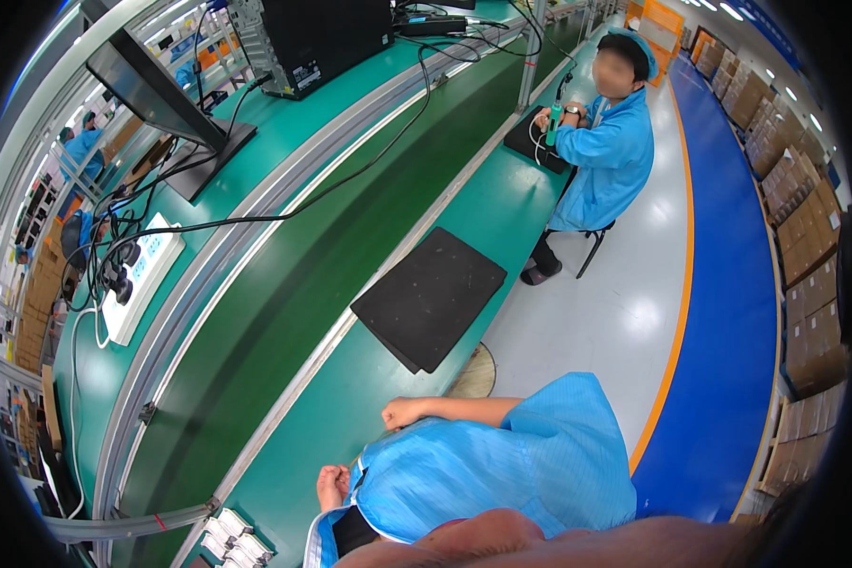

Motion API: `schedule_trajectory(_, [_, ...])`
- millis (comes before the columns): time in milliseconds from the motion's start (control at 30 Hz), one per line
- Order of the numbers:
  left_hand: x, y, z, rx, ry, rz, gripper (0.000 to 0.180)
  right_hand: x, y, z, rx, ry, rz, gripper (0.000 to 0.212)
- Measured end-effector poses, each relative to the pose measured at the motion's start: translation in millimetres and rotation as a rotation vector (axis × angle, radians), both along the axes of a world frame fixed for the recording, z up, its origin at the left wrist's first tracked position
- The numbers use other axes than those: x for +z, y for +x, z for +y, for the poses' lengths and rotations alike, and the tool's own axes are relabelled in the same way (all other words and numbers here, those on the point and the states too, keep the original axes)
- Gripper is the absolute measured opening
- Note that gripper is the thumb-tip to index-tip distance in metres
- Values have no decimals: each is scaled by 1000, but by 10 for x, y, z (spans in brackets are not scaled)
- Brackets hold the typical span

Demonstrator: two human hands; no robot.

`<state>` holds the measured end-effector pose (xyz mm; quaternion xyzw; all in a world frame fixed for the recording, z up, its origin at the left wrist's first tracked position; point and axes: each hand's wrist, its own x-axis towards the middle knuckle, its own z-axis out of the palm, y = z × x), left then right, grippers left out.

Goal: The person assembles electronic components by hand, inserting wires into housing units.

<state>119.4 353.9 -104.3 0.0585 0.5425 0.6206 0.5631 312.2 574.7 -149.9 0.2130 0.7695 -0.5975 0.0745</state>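
Head view: how many hands belong to the wearer, and how do they stand?

Two, apart from each other. The right hand [404, 414], loosely curled, lies at the edge of the green desk [331, 407]; the left hand [331, 488], fingers bent, is partly covered by the blue smock [483, 464]. Whether either encloses anything cannot be told.

Which things lie nearest them?

A stack of black mats [431, 298], at least two by its offset corners, rests on the desk near the right hand. One cluster of white units [237, 540] lies near the left hand, at the lower edge; its exact count cannot be told.

And what is counted beyond?

One dark green conveyor belt [303, 293]; past it, one monitor [156, 90], one black computer tower [312, 47] and one white power strip [123, 327]. One seated co-worker [606, 151] has a hand at one green tool [554, 123], above one black pad [521, 142].

Any labels?

A pale label marks the tower, and white labels dot the stacked cartons [809, 232]; the cartons' print is too small to read.
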Motion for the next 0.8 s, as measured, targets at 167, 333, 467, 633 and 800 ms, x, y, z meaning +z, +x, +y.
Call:
schedule_trajectory(167, [23,-4,34,-29,-28,19,2,-27,-8,10,-8,-12,3,20])
schedule_trajectory(333, [2,1,31,-20,11,4,1,7,11,7,-23,-3,-3,20])
schedule_trajectory(467, [2,20,3,0,20,5,1,3,16,-16,4,33,-4,20])
schedule_trajectory(633, [-92,-15,-32,-14,-20,20,1,-6,37,-26,-11,31,22,18])
schedule_trajectory(800, [-114,-27,-26,26,-35,-16,1,-43,3,12,-1,30,6,20])
